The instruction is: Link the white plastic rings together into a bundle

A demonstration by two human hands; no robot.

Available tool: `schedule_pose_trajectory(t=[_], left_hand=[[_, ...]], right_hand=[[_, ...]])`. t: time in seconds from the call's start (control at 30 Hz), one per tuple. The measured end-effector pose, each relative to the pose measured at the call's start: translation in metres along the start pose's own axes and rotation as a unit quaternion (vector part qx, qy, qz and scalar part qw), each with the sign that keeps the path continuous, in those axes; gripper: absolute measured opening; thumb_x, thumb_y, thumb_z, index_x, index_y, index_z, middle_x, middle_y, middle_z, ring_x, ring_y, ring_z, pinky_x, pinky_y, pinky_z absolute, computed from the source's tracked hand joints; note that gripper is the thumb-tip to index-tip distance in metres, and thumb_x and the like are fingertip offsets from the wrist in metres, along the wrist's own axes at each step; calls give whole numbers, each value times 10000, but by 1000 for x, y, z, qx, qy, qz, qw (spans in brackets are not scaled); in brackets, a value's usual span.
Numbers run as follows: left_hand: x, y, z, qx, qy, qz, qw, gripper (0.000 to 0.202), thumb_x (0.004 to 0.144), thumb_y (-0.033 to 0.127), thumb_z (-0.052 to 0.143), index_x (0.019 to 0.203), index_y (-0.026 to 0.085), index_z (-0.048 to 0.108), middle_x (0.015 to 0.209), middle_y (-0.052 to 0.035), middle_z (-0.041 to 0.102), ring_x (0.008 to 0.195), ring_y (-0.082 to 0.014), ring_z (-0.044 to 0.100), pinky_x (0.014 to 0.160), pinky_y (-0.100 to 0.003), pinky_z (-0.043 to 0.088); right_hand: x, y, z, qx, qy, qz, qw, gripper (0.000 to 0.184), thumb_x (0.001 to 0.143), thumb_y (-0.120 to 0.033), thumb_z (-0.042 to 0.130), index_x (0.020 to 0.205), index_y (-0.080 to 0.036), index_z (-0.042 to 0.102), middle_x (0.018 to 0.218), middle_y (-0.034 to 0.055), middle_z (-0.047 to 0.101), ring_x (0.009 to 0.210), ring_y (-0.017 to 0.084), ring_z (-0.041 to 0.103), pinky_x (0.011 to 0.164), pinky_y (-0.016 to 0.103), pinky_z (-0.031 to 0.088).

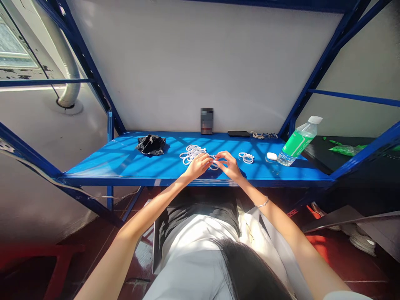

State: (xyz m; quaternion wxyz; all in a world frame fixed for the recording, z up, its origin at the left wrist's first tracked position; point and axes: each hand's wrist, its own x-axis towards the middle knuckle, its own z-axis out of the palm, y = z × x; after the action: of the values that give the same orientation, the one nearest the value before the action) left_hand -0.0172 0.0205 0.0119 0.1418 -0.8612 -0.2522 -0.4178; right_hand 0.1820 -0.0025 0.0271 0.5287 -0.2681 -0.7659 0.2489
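Both hands meet over the front middle of the blue shelf (175, 166). My left hand (199, 165) pinches a white cord loop (213, 167) from its left side. On the right of the same loop, the fingers of my right hand (229, 165) close on it; the exact grip is too small to make out. Just behind my left hand lies a pile of white cord loops (189, 155), partly hidden by the fingers. A smaller bunch of white loops (246, 158) rests to the right of my right hand.
A crumpled black plastic bag (151, 145) sits at left. Along the back are a dark box (206, 121), a black phone (238, 133) and a coiled cable (258, 135). A tilted water bottle (297, 142) and a white case (271, 156) stand at right. Blue posts (315, 79) frame the shelf.
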Motion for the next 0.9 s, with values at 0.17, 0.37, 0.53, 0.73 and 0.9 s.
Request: schedule_pose_trajectory(t=[0.17, 0.37, 0.53, 0.73, 0.9], left_hand=[[-1, -4, 1, -109, 41, -60, 991, 216, 1001, 292, 475, 967, 164, 645, 896, -93, 710, 810, -192, 680, 683, -315, 562], [3, -1, -10, -286, 55, -201, 935, 267, 936, 409, 586, 930, 170, 705, 903, -88, 745, 817, -219, 718, 688, -331, 602], [7, 2, -14, -365, 37, -232, 901, 384, 891, 522, 629, 887, 151, 726, 905, -99, 747, 819, -221, 717, 713, -353, 620], [7, 3, -13, -361, 27, -214, 907, 433, 889, 561, 611, 870, 147, 736, 862, -100, 738, 785, -213, 707, 697, -357, 619], [7, 6, -14, -305, 20, -200, 931, 369, 922, 493, 586, 940, 149, 717, 935, -101, 749, 831, -215, 716, 690, -321, 608]], right_hand=[[2, 1, -4, 4, -25, 28, 999, 296, 918, -487, 614, 1094, -250, 633, 1142, 85, 646, 1047, 224, 661, 899, 391, 595], [3, 6, -3, -70, -41, 28, 996, 190, 918, -340, 600, 1082, -250, 633, 1126, 66, 674, 1097, 238, 641, 966, 430, 543], [1, 12, -1, -192, -72, -25, 978, 216, 914, -291, 614, 1125, -251, 639, 1127, 75, 676, 1125, 265, 601, 977, 468, 509], [-1, 14, 0, -235, -79, -62, 967, 159, 950, -329, 598, 1072, -246, 659, 1056, 82, 696, 1029, 257, 631, 891, 422, 523], [0, 15, 1, -267, -53, -76, 959, 150, 973, -337, 567, 975, -242, 682, 975, 76, 720, 955, 256, 650, 863, 419, 506]])
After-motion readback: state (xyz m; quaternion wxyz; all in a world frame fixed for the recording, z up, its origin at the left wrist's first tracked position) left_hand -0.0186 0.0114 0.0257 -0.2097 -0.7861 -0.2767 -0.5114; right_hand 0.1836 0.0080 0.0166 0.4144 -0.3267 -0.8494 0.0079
